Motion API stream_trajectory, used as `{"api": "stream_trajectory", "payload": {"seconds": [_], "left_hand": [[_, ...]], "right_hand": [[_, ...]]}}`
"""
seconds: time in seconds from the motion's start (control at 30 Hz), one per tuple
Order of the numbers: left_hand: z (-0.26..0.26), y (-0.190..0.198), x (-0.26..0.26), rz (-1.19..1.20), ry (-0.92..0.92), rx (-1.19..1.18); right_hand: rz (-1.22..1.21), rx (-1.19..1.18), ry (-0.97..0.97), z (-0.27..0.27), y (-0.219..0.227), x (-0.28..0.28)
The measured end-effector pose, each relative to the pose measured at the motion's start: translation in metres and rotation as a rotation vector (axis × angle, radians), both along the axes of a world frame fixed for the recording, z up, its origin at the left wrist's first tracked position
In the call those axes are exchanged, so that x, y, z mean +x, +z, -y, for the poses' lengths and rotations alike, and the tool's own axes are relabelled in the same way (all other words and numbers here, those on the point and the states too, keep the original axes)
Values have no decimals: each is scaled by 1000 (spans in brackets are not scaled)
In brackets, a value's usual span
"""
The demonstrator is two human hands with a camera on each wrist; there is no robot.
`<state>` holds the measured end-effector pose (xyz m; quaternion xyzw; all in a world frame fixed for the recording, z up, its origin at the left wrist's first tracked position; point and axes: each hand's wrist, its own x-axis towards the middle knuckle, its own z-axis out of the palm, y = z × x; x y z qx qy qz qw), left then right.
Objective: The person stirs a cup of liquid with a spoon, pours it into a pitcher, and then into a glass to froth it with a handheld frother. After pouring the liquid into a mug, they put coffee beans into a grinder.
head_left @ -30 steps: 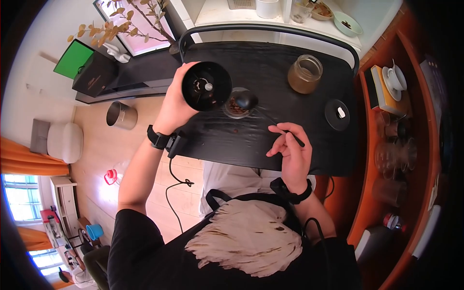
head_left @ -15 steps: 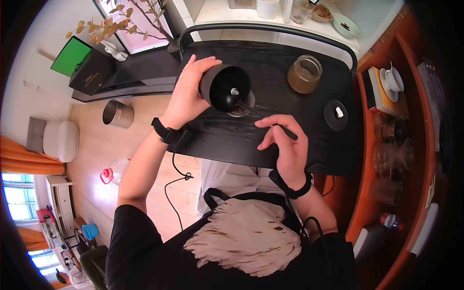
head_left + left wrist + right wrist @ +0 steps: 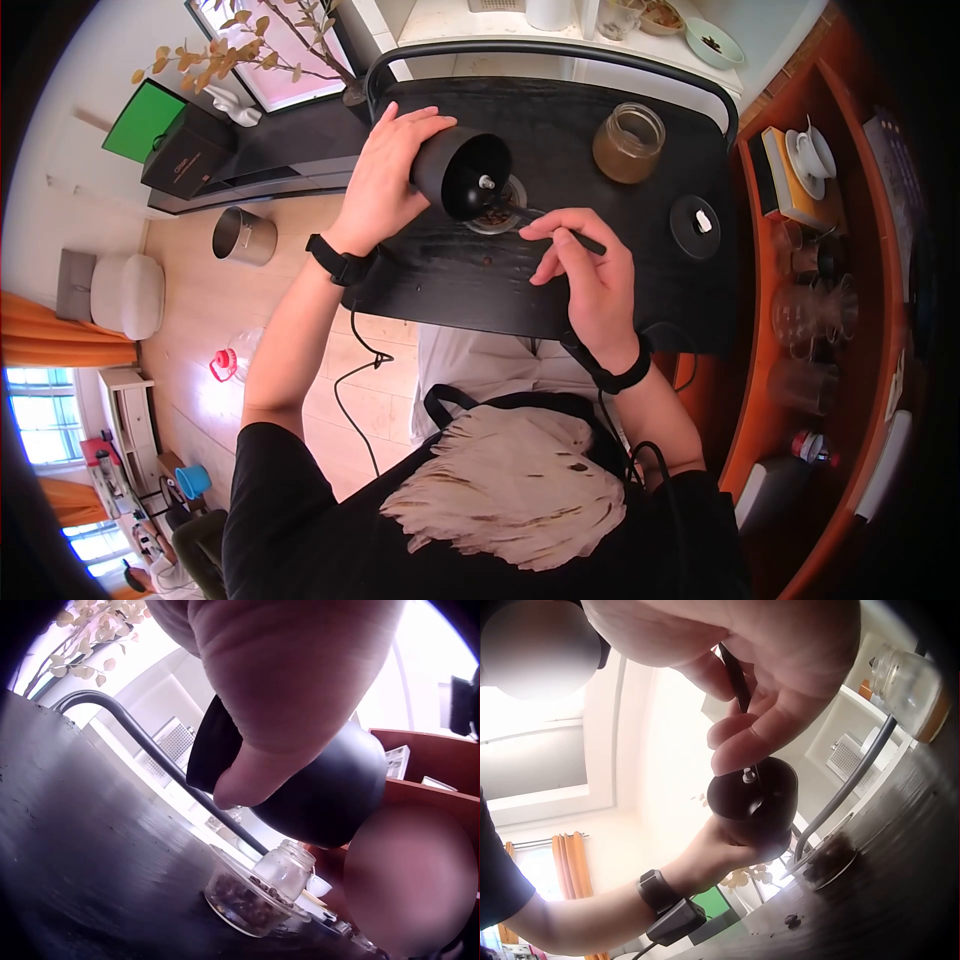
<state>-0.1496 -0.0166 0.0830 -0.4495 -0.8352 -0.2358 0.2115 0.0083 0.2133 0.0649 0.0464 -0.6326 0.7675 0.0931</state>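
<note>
My left hand [image 3: 385, 180] grips a black coffee grinder body [image 3: 430, 168], tilted with its round mouth toward the right hand. A pale metal shaft stands in the middle of the mouth. My right hand [image 3: 600, 285] pinches a black spoon [image 3: 588, 242] by its handle, and in the right wrist view the spoon's head [image 3: 757, 806] lies inside the grinder's mouth. Below the grinder stands a clear bowl [image 3: 247, 904] of dark brown coffee beans, partly covered by it in the head view. A few loose beans [image 3: 792, 921] lie on the table near the bowl.
On the black table [image 3: 430, 290], a glass jar [image 3: 628, 145] with brown contents stands at the back right, and a black round lid [image 3: 695, 228] lies nearer. A metal rail [image 3: 550, 48] edges the back. An orange-brown shelf [image 3: 750, 400] with glassware rises at the right.
The left hand has brought the grinder rightward over the bowl and tilted it. The spoon's head has gone from above the beans into the grinder's mouth. The right hand has shifted slightly left and away from the body.
</note>
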Motion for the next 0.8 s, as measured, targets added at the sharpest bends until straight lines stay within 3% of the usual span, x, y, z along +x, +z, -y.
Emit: {"api": "stream_trajectory", "payload": {"seconds": [0.27,0.8], "left_hand": [[-7,-4,0,38,-2,4],[9,-5,-6,-37,88,-96]], "right_hand": [[10,-42,46,4,-8,-9],[23,-26,-80,-16,-12,9]]}}
